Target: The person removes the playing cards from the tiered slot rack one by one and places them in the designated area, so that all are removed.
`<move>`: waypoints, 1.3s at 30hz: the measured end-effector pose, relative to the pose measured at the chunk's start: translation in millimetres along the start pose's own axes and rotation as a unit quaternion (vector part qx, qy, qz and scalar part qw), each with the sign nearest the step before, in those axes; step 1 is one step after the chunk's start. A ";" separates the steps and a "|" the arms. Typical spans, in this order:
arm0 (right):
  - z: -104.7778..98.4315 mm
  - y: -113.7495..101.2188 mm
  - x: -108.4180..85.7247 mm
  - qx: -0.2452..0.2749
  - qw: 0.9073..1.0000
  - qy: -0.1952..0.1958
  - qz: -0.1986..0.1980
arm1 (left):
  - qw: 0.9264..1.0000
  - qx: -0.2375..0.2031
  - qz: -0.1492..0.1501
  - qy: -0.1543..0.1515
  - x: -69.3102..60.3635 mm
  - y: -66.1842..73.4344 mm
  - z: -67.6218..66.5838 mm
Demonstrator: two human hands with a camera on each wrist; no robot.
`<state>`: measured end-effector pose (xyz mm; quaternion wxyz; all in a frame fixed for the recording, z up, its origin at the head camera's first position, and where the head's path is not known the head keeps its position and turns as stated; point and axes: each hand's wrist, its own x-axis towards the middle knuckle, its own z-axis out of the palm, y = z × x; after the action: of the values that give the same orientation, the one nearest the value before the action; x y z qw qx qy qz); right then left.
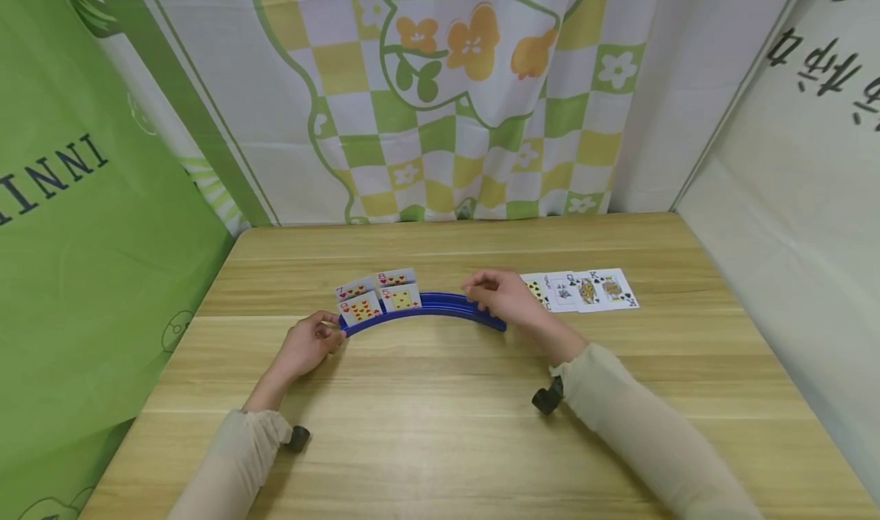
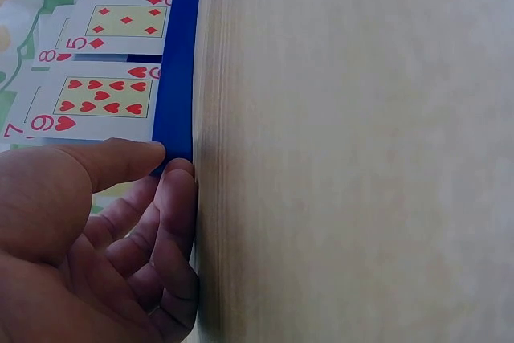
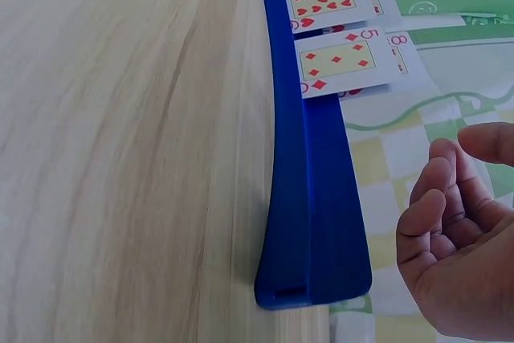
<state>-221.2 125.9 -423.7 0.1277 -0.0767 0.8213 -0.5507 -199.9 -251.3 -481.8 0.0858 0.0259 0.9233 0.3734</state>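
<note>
Blue card holder [image 1: 448, 303] on surface [image 1: 426, 413] | left hand [image 1: 308, 346]: fingers pinching holder's left end | right hand [image 1: 507, 298]: fingers loosely curled, empty, near holder's right end | done: four cards [image 1: 362, 310] standing in holder's left half | apparently remaining: loose cards [image 1: 586, 291] right of holder

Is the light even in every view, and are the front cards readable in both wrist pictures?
Head view: uneven, a paler patch on the table and faint shadow beside the left sleeve; left wrist view: duller, table grain soft at right, nine of hearts and five of diamonds readable; right wrist view: also duller, both cards readable.
</note>
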 end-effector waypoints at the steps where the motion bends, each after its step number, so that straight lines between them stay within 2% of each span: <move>1: 1.3 -0.5 0.3 -0.002 1.000 0.000 0.000 | 1.000 -0.001 -0.002 0.001 0.1 -0.2 0.1; 25: 28.7 -5.2 13.1 -0.059 0.998 -0.004 -0.021 | 1.000 0.001 0.003 0.005 0.4 -0.4 2.0; 32: 34.6 -6.6 17.5 -0.040 0.999 -0.007 -0.035 | 1.000 0.001 0.006 0.003 -0.7 -0.1 0.5; 39: 40.5 -7.6 24.2 -0.031 0.999 -0.011 -0.030 | 1.000 0.002 0.005 0.005 -0.8 0.0 -0.2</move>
<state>-232.5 80.7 -434.3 0.1178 -0.1107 0.8339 -0.5278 -199.1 -251.5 -481.5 0.0790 0.0286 0.9242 0.3725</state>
